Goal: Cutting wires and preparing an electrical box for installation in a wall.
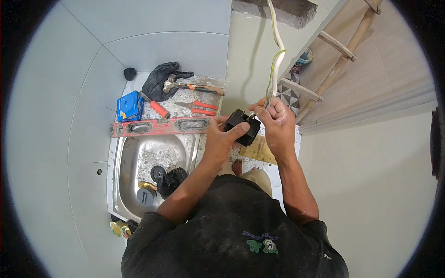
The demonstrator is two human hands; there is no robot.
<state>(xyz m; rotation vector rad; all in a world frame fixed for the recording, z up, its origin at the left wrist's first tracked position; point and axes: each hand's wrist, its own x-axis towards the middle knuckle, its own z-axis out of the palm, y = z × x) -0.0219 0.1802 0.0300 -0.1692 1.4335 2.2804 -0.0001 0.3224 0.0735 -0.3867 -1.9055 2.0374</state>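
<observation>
My left hand [219, 142] is closed around a small black plastic box [243, 130], likely an electrical wall box, thumb lying across its near face. A white cable [277, 41] hangs down from above, and a thin green-yellow wire [272, 69] twists loosely along it. At the cable's lower end, my right hand [278, 119] has its fingers closed on the thin wires beside the box's upper right edge. A short dark piece shows between those fingertips and the box. The exact wire ends are hidden by my fingers.
Left lies a steel sink [127, 160] with debris in it, a red spirit level [160, 126] across its far edge. Beyond are a hammer [197, 88], red-handled pruning shears [199, 109], a red-handled tool [160, 110] and a blue box [130, 106]. A wooden ladder [338, 69] leans at right.
</observation>
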